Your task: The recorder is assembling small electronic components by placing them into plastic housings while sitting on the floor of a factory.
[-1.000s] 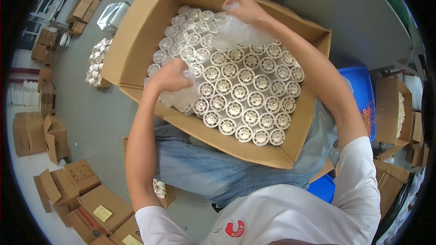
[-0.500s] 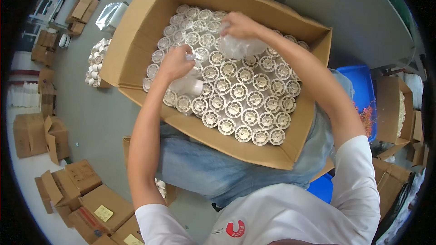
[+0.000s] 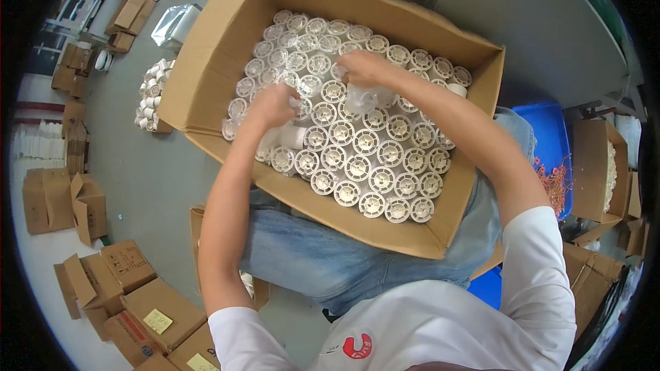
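Pinching clear plastic film (image 3: 361, 101) in my left hand (image 3: 276, 104) and right hand (image 3: 363, 69), both curled closed, I've drawn the right nearer the left than a second ago. The film hangs over white slotted spools (image 3: 365, 141), packed upright in the open cardboard box (image 3: 344, 220).

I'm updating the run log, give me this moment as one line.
right hand: clear plastic in grip | left hand: clear plastic in grip | below: round white parts | container: open cardboard box

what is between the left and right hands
Round pale parts lie between the left hand and right hand, as the head view shows.
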Demonstrator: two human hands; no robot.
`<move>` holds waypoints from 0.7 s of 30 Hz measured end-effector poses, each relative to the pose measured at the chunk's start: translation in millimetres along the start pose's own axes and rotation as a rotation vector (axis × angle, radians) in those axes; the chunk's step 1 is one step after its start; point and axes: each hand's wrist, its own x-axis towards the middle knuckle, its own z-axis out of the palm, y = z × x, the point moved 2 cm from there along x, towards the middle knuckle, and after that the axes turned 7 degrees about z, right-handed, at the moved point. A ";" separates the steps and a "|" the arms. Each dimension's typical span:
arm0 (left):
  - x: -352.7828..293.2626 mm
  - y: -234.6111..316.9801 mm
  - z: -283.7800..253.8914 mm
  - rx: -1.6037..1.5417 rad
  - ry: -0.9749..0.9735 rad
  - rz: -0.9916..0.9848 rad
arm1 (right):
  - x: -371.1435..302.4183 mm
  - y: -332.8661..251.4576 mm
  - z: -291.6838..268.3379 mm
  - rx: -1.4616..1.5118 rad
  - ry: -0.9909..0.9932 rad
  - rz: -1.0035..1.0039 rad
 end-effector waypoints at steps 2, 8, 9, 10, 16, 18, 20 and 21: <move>3.1 -5.1 17.0 -0.015 -0.111 0.019 | -2.6 0.5 -3.5 0.028 -0.014 -0.026; 9.6 -14.5 21.5 -0.019 -0.123 -0.009 | 9.3 6.8 -44.4 0.351 0.086 -0.059; 9.2 -14.5 21.7 -0.002 -0.113 0.010 | 13.7 9.7 -50.8 0.443 0.091 -0.081; 8.9 -15.8 19.5 -0.019 -0.106 -0.005 | 14.5 6.3 -61.9 0.541 0.084 -0.099; 5.2 -19.5 10.3 -0.022 -0.078 0.090 | 22.2 11.3 -108.9 0.723 0.304 0.000; 0.9 -14.0 -1.5 -0.040 -0.037 0.134 | 24.5 15.7 -108.4 0.408 0.247 -0.023; 1.9 -2.4 -12.2 -0.172 0.031 0.159 | 35.6 31.0 -84.0 0.080 0.175 -0.084; 0.1 -2.7 -13.0 -0.227 -0.007 0.115 | 33.0 28.9 -64.6 0.075 0.108 0.000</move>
